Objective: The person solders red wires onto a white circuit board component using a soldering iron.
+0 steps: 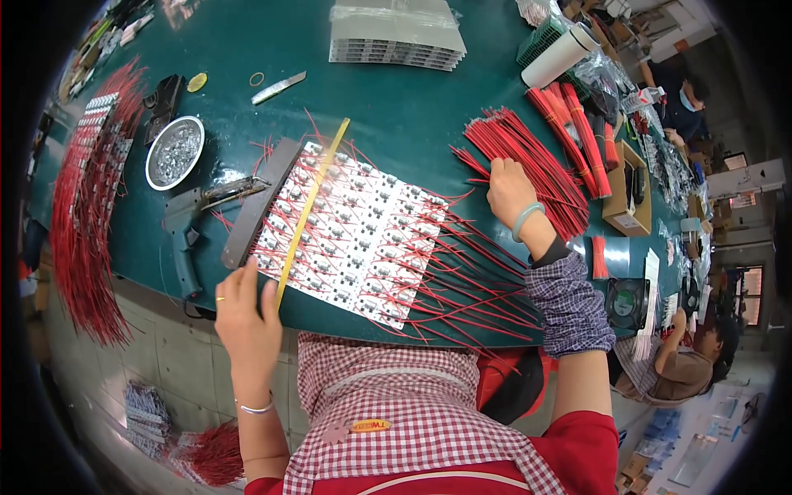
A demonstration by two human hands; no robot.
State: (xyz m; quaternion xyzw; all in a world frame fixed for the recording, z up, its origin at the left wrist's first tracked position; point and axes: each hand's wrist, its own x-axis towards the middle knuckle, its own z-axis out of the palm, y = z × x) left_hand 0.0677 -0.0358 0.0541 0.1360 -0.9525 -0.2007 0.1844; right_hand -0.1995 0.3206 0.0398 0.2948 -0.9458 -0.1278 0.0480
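Your left hand (pixel 245 309) pinches the near end of the yellow strip (pixel 312 208) lying across the white circuit board panel (pixel 351 235); your right hand (pixel 510 194) rests, fingers curled, on the loose red wire pile (pixel 528 161), grasp unclear. Risk: pulling the strip could drag the panel's attached wires. Left forearm upright, right arm reaching forward.
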